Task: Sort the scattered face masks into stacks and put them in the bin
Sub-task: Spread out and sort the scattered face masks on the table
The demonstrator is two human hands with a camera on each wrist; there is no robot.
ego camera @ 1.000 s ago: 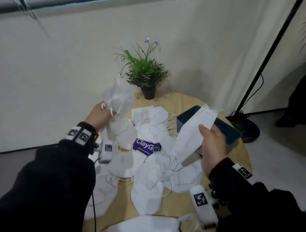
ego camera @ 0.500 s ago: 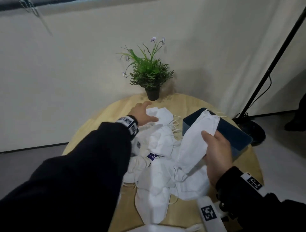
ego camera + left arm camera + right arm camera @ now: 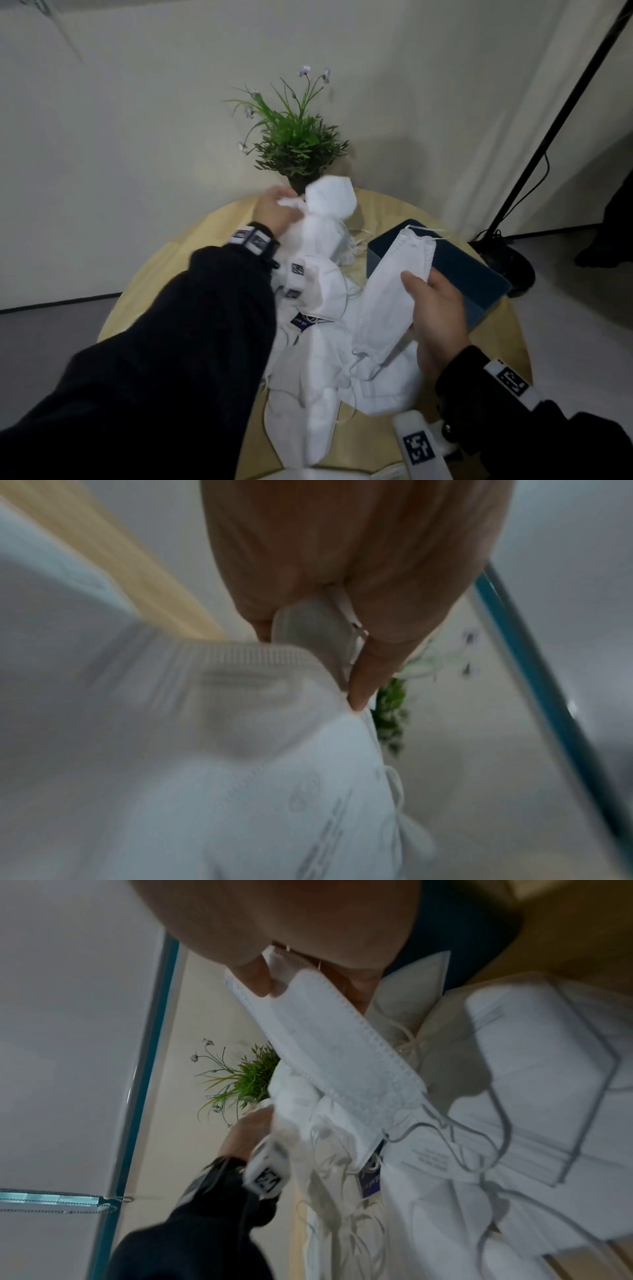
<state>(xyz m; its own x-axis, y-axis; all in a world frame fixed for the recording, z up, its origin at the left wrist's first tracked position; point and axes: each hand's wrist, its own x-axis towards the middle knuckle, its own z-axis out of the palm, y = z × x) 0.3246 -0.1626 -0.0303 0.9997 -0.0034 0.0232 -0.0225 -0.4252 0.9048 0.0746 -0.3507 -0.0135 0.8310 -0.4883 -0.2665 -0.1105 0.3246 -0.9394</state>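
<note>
Two white face masks are up off the pile: the left hand (image 3: 275,210) pinches a crumpled mask (image 3: 329,202) at the counter's (image 3: 212,233) far edge, just before the potted plant (image 3: 298,147), though motion blur hides its shape; the right hand (image 3: 436,308) grips a folded mask (image 3: 394,294) beside the dark blue bin (image 3: 479,284). Many loose masks (image 3: 308,394) lie heaped mid-counter.

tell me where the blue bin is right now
In the head view the blue bin sits on the right side of the round table, just behind the right hand and the mask it holds.
</note>
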